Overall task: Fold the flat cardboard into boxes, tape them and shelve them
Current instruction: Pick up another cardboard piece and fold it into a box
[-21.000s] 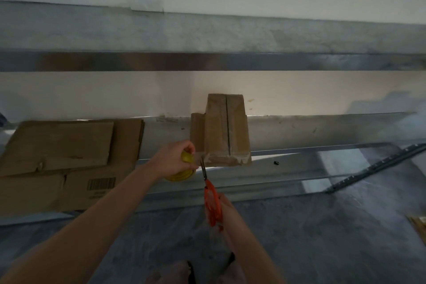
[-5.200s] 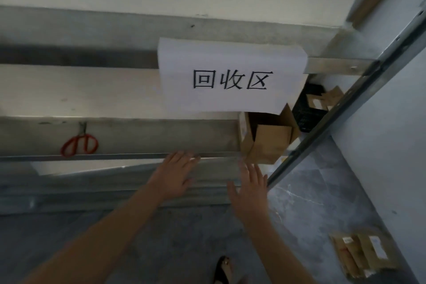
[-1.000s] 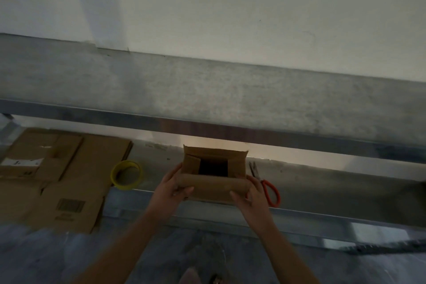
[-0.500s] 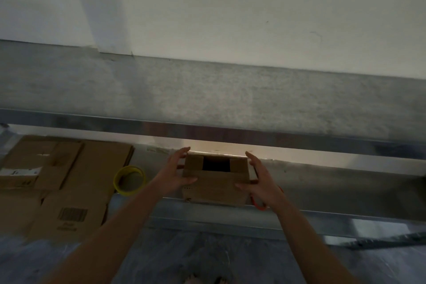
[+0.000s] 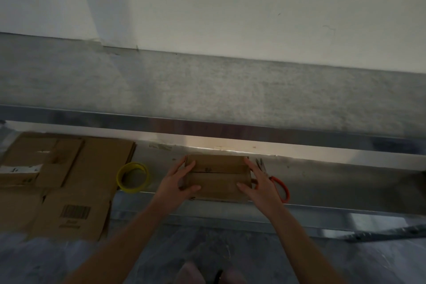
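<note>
The box (image 5: 217,177) was set on the shelf (image 5: 334,182), flaps folded down. Its sides were pressed by the left hand (image 5: 179,183) and right hand (image 5: 259,185), fingers straight. The tape (image 5: 131,188), just left, was likely needed next.

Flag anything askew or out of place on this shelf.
The flat cardboard stack lies fanned unevenly and hangs over the front edge of the shelf at the left. Nothing else stands out; the box sits square.
</note>
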